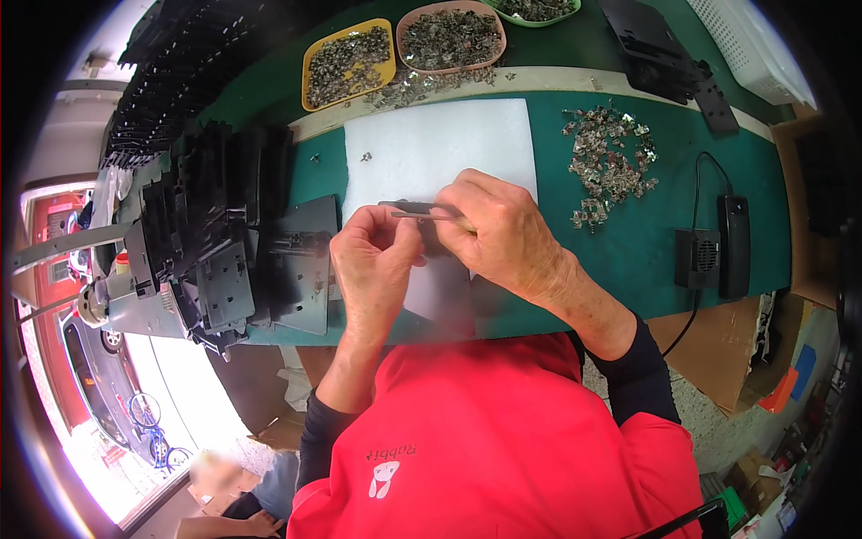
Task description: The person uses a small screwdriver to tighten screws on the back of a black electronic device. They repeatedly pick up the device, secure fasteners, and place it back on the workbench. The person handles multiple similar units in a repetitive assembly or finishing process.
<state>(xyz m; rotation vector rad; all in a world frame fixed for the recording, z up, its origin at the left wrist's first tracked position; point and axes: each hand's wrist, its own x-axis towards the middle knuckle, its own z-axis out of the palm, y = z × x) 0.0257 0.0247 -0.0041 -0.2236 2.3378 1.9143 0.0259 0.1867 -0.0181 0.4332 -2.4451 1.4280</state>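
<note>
Red cloth [503, 422] over the person's front lies nearest, on the near side of the white sheet [440, 135], printed with a short dark word and a small white figure. At the sheet's near edge, the left hand [373, 256] has its thumb and forefinger pinched together on the left end of a thin strip [415, 216]; the right hand [503, 234] curls closed on its right end. Beneath them a dark panel [440, 283] reaches nearer than the sheet; whether the strip belongs to it, I cannot tell. The left forearm rises steeply toward the sheet; the right slants in from its right, back of the hand up. Metal clips [611, 162] lie right of the sheet.
</note>
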